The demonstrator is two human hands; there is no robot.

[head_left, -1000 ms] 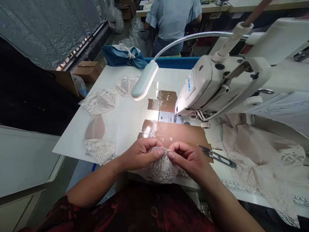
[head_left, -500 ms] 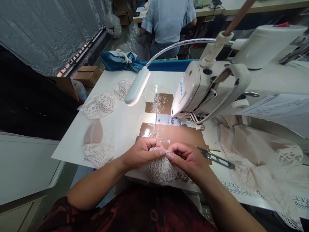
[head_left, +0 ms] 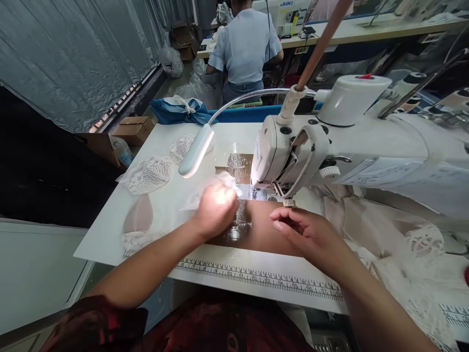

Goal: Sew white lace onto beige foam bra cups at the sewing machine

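My left hand point(head_left: 217, 209) is closed in a fist over the brown plate on the sewing table, left of the needle. A white lace piece point(head_left: 230, 182), smeared by motion, sticks out beyond its fingers. My right hand point(head_left: 306, 229) hovers over the right part of the brown plate point(head_left: 262, 226); its fingers are loosely bent, thumb and forefinger apart, with nothing visible between them. Just beyond both hands is the head of a white sewing machine point(head_left: 269, 151). Lace cups point(head_left: 148, 173) lie on the left of the table, near a beige cup point(head_left: 138, 215).
A lamp point(head_left: 197, 150) on a bendable metal neck hangs over the table. Sheer beige and lace fabric point(head_left: 381, 225) is heaped at the right. A printed ruler point(head_left: 256, 277) runs along the front edge. Beyond the blue cloth point(head_left: 242, 114) sits another person point(head_left: 246, 46).
My hands have come apart. The left has carried the lace piece forward and left, towards the needle area; the right has let go and moved slightly right. The view has shifted.
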